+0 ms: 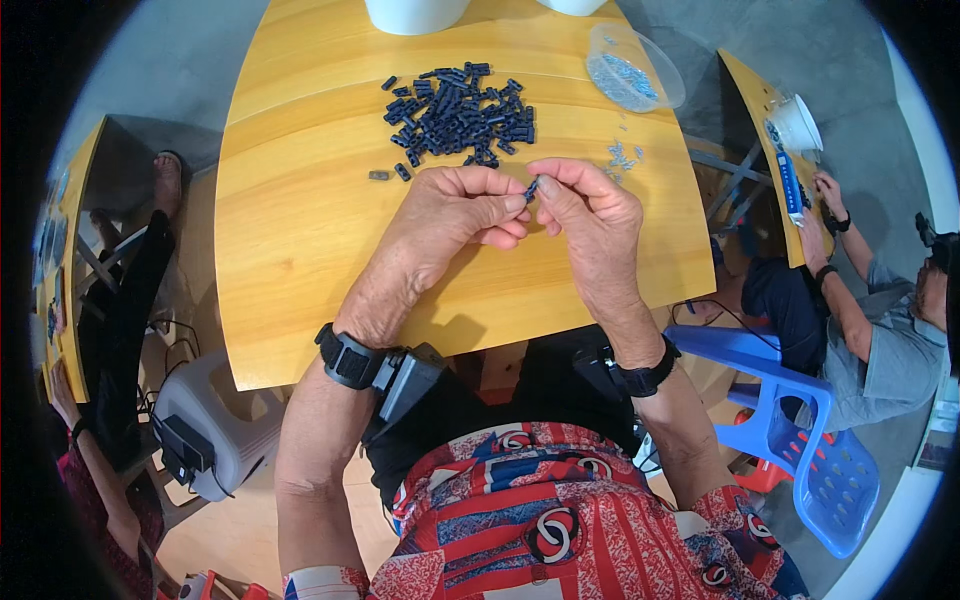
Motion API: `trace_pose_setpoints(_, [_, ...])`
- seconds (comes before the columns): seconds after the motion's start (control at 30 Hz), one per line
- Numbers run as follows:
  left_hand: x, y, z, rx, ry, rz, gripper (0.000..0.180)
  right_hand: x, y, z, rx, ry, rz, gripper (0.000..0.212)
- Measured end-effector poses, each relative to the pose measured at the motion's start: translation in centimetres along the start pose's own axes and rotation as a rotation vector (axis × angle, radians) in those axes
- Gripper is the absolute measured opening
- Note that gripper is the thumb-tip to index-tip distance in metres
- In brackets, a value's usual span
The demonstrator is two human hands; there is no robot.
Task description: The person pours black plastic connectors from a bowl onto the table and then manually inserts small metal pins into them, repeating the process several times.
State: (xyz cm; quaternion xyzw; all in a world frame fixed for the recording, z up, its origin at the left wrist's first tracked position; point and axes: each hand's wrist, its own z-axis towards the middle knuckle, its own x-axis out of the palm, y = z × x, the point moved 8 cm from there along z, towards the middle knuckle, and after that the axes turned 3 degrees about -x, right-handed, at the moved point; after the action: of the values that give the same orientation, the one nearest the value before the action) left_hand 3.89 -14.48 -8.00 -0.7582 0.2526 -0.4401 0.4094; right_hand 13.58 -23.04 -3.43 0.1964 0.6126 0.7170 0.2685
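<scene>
Above the near part of the table, my two hands meet at a small black plastic part (531, 190). My left hand (455, 212) pinches it between thumb and forefinger. The thumb and forefinger of my right hand (592, 212) close at its upper end; whether a tiny metal piece sits between them is too small to tell. Just beyond my hands lies a loose heap of similar black plastic parts (460, 118). Several small silvery pieces, perhaps screws (620, 158), are scattered to the right of the heap.
At the back right of the wooden table (290, 240) a clear round tub (655, 70) contains more silvery pieces. A white container (415, 12) stands at the far edge. To the right are a blue plastic chair (800, 400) and a person (870, 330) at another table; another person sits left.
</scene>
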Motion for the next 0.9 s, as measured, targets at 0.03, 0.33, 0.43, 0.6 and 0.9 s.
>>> trace_pose_setpoints(0.03, [0.0, 0.0, 0.0, -0.002, -0.005, -0.003, 0.017, 0.0, 0.0, 0.0, 0.001, 0.001, 0.001, 0.013])
trace_pose_setpoints(0.33, [0.0, 0.1, 0.0, 0.009, -0.013, -0.022, 0.016, -0.1, 0.4, 0.1, -0.102, -0.003, -0.128, 0.011])
trace_pose_setpoints(0.43, [-0.1, 0.1, 0.0, -0.003, -0.01, -0.028, 0.017, 0.1, 0.7, 0.1, -0.154, -0.005, -0.178, 0.01])
trace_pose_setpoints(0.6, [-0.2, 0.7, 0.2, -0.047, 0.042, -0.128, 0.017, 0.4, 1.4, 0.1, -0.269, 0.022, -0.188, 0.009])
trace_pose_setpoints(0.9, [-0.3, 0.7, 0.1, -0.046, 0.021, -0.186, 0.015, 0.7, 0.9, 0.4, -0.284, 0.022, -0.187, 0.009])
